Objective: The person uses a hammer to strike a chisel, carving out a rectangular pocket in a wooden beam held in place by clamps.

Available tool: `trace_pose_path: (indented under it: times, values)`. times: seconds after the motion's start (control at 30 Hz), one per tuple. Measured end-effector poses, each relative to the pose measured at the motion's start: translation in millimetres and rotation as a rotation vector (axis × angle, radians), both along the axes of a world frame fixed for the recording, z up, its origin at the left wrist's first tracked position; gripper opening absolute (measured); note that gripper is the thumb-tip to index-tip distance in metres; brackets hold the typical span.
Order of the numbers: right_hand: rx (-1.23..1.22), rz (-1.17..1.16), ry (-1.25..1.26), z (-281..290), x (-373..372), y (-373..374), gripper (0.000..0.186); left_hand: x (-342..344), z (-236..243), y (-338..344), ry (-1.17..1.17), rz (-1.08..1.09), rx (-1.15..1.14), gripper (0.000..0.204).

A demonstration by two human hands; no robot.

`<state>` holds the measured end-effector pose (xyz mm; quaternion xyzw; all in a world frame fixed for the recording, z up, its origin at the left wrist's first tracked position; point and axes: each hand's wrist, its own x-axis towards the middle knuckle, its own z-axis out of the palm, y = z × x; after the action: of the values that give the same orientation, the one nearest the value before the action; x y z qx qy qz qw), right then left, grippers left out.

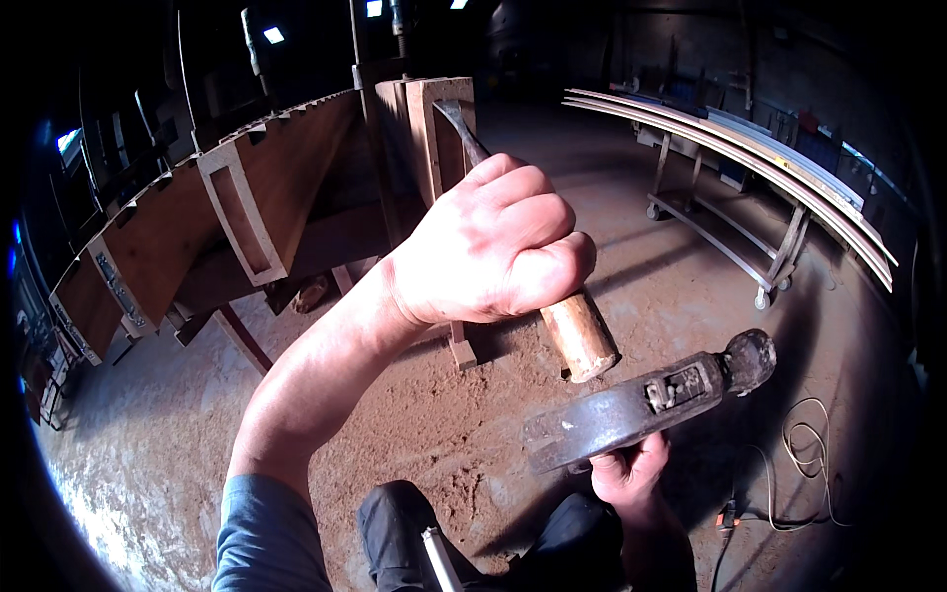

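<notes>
My left hand (498, 242) is closed around a chisel (575, 340) with a wooden handle; its steel blade angles up to the end frame of an upright wooden piece (424, 118). The handle's butt points down toward me. Just below it is a heavy metal hammer head (617, 414), held sideways, with a rounded knob at its right end. My right hand (631, 474) grips the hammer from underneath, its handle mostly hidden behind the head and hand. Whether hammer and chisel touch is unclear.
Curved wooden panels (247, 187) with upright clamps stand at the left on supports. A wheeled metal trolley (720, 237) carries long boards (730, 138) at the right. Sawdust covers the floor (414, 414). A coiled cable (809, 464) lies at lower right. My legs are at the bottom.
</notes>
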<state>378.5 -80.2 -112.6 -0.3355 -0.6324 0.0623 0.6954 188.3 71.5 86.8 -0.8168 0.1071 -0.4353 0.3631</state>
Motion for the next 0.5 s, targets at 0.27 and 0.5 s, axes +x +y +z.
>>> trace_pose_path:
  times: [0.27, 0.5]
  values:
    - [0.068, 0.013, -0.001, 12, -3, 7, 0.054, 3, 6, -5, -0.013, 0.013, -0.058, 0.029]
    - [0.328, -0.074, -0.014, 12, -10, 23, 0.036, 6, 17, -12, -0.057, 0.002, -0.115, 0.032]
